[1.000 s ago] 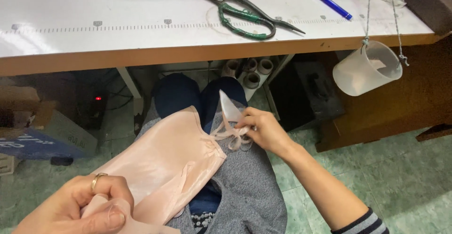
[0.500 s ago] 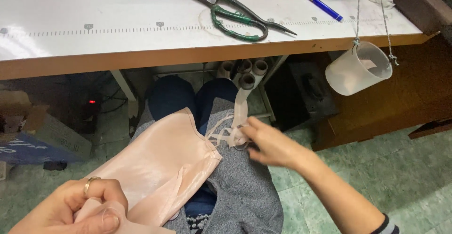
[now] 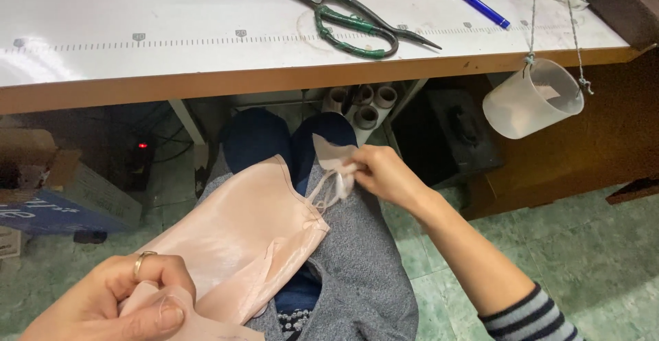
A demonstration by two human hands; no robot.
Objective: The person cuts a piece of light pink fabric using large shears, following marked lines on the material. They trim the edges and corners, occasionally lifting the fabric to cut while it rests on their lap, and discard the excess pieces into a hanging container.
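Observation:
A shiny pale pink satin piece (image 3: pixel 240 245) lies stretched across my lap, over a grey knitted cloth (image 3: pixel 364 272). My left hand (image 3: pixel 117 307), with a ring on one finger, pinches the near end of the satin at the bottom left. My right hand (image 3: pixel 384 173) is closed on the far end, where a small flap and thin pink ribbon strips (image 3: pixel 333 176) hang from its fingers. The two hands hold the fabric apart along its length.
A white worktable (image 3: pixel 206 59) with a ruler strip spans the top; green-handled shears (image 3: pixel 357 25), a blue pen (image 3: pixel 477 1) and a pink item lie on it. A translucent plastic cup (image 3: pixel 532 100) hangs on strings at its right edge. Thread spools (image 3: pixel 364 104) and boxes (image 3: pixel 62 190) sit underneath.
My right hand dipped toward the lap, then rose a little with the ribbon end. The view shifted slightly left. My left hand kept its pinch.

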